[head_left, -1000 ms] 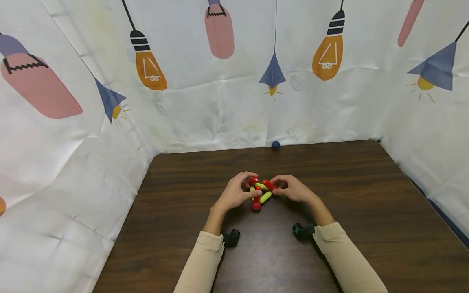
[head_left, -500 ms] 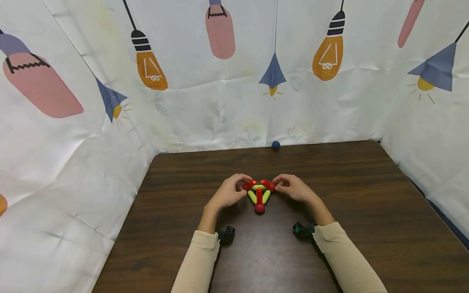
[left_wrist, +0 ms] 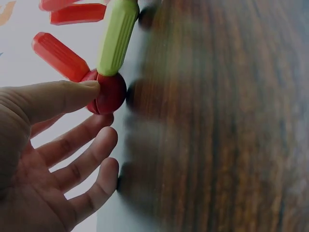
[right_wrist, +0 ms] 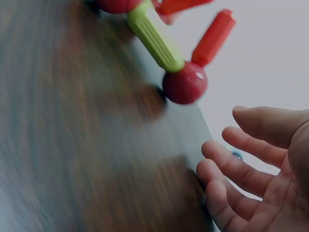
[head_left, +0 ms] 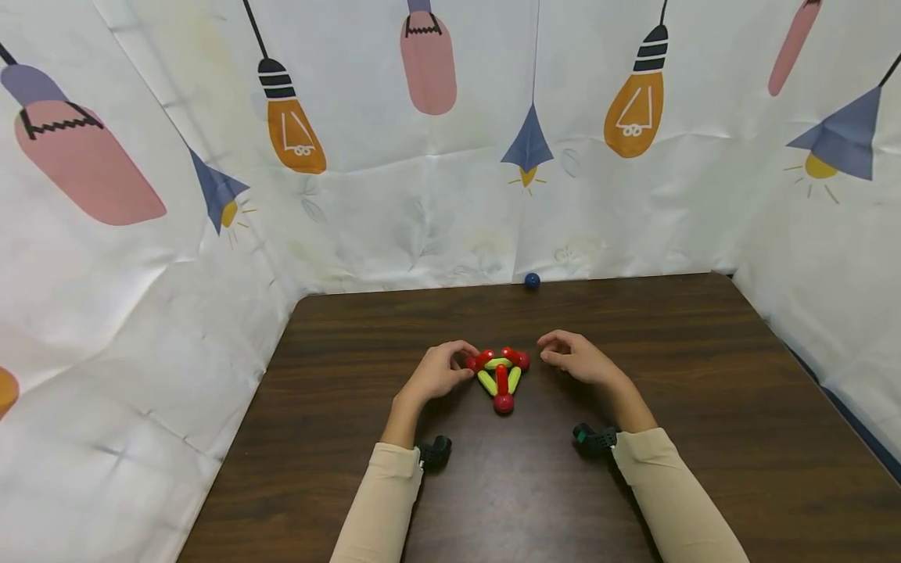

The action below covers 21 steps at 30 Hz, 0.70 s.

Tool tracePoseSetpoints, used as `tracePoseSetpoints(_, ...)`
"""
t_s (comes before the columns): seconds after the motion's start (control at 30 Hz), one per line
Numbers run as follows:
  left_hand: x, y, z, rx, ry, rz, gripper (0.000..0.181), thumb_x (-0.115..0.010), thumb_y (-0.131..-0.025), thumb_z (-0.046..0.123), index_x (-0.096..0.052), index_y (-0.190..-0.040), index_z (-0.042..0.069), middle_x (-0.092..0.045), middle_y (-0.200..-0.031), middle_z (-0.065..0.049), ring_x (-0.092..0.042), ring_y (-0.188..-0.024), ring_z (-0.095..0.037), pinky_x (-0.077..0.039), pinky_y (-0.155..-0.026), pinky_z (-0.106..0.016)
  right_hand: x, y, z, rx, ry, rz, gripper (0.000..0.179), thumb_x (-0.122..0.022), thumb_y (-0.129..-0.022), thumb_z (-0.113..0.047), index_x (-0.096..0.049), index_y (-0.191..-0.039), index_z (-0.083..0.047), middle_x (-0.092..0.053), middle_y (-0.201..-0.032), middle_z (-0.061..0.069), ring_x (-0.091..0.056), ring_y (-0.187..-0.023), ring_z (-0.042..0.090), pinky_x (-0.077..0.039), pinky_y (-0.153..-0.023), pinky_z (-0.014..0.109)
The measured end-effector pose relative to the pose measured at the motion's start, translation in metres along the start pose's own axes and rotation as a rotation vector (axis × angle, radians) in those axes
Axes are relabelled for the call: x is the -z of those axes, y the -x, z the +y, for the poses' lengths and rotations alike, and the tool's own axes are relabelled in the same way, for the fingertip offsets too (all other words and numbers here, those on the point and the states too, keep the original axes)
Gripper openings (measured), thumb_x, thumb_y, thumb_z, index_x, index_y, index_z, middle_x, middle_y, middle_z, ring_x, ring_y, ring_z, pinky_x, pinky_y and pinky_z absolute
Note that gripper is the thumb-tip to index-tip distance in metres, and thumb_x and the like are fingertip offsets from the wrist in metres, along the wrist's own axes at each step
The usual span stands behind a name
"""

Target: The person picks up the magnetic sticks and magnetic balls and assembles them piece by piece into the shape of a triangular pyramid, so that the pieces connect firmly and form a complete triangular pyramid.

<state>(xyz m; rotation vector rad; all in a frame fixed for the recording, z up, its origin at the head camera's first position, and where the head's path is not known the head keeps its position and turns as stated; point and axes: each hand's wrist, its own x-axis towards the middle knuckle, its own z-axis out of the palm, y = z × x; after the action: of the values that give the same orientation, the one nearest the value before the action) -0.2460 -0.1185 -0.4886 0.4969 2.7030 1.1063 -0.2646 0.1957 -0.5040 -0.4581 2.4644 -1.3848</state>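
A triangle of magnetic building pieces sits mid-table: yellow-green rods (head_left: 486, 383) join red balls (head_left: 503, 403) at its corners. From each ball a red rod (head_left: 502, 379) slants upward and inward. My left hand (head_left: 434, 374) pinches the left corner's red ball (left_wrist: 113, 94), thumb on its near side and fingertips behind, the lower fingers spread. My right hand (head_left: 583, 361) is off to the right of the triangle, fingers loosely bent and holding nothing. In the right wrist view a gap separates its fingertips from the right corner's red ball (right_wrist: 186, 83).
A dark blue ball (head_left: 532, 280) lies at the table's back edge, by the patterned cloth (head_left: 422, 211) that hangs behind and to both sides. The brown wooden table (head_left: 338, 367) spreads around the pieces. Each wrist wears a small black camera (head_left: 435, 452).
The pieces, closer together a second ago, have opened into an even triangle with the left hand shifting left. Then the right hand has let go of the right ball and drawn away to the right.
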Motion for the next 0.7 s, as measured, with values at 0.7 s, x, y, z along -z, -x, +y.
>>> tracePoseSetpoints(0.7,0.000,0.000,-0.005,-0.009,0.024,0.004,0.029,-0.078,-0.091,0.015,-0.075,-0.119,0.020,-0.073,-0.106,-0.003,-0.059,-0.073,-0.016,-0.049,-0.063,-0.028,0.047,-0.049,0.007,-0.058,-0.196,0.003,0.059,-0.063,-0.103,-0.025,-0.039,-0.153,-0.003,-0.044,-0.149,0.026,-0.060,-0.121,0.044,-0.057,-0.095,0.049)
